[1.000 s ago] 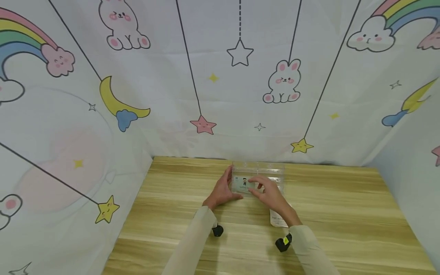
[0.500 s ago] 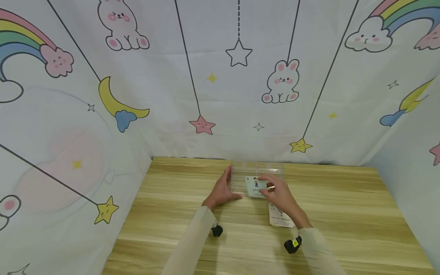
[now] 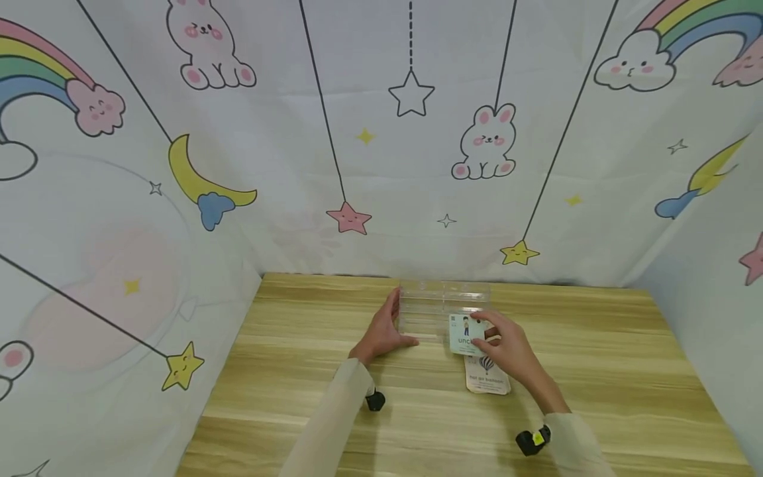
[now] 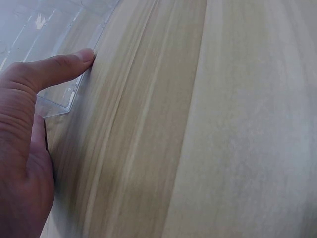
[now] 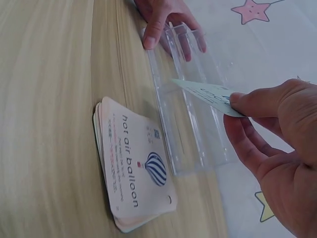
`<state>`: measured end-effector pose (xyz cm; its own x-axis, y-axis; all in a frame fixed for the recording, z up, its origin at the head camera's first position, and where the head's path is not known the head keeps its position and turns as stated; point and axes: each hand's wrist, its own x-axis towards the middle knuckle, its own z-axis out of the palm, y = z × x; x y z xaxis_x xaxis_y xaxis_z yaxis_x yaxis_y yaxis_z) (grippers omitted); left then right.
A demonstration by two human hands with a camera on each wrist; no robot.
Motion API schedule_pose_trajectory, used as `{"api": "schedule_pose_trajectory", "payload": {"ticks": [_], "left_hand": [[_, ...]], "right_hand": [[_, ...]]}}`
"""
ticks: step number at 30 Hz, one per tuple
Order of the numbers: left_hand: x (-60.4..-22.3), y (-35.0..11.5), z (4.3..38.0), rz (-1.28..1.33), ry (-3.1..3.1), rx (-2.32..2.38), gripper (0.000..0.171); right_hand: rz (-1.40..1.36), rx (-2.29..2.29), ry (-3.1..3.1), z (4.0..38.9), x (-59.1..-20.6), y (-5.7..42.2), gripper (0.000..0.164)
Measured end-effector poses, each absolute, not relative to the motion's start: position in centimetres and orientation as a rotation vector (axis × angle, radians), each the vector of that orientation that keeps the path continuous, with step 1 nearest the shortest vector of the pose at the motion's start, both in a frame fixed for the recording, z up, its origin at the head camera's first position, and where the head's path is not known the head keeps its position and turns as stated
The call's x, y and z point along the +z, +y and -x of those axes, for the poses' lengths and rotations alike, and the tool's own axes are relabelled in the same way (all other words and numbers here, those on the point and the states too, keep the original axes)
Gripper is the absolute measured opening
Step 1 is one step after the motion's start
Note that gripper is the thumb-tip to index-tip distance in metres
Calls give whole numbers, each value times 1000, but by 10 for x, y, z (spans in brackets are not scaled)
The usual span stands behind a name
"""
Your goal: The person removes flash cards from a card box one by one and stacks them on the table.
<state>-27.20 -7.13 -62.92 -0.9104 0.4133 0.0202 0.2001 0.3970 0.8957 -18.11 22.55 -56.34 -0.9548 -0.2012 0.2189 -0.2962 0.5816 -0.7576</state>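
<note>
A clear plastic rack (image 3: 422,323) with ridged rows lies at the back of the wooden table. My left hand (image 3: 383,332) holds its left end, thumb at the front edge (image 4: 62,67) and fingers around the side. With thumb and fingertips my right hand (image 3: 509,341) pinches a pale green flash card (image 3: 459,336) by its right edge. The card shows a small figure and the partly covered word "unc…"; it is tilted over the rack's right half. Just in front lies a stack of flash cards (image 5: 138,163), the top one reading "hot air balloon".
A white cloth backdrop (image 3: 387,172) printed with stars, bunnies and rainbows stands right behind the rack and along both sides. The wooden table (image 3: 596,371) extends left, right and toward me. Black wrist cameras (image 3: 530,440) hang at both sleeves.
My right hand has drawn the green card from the rack's left part to the right and toward me, near the card stack. My left hand has stayed at the rack's end.
</note>
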Motion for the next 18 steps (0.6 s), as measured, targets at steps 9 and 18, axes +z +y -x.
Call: {"api": "schedule_pose_trajectory", "payload": {"ticks": [9,18], "left_hand": [[-628,-71,269,-551,2457,1529,129],[-631,-72,270,-554,2450,1537,129]], "right_hand": [[-364,1375,-2722,167,-567,239,57],[-244,1494,-2747,153,-575,253,55]]}}
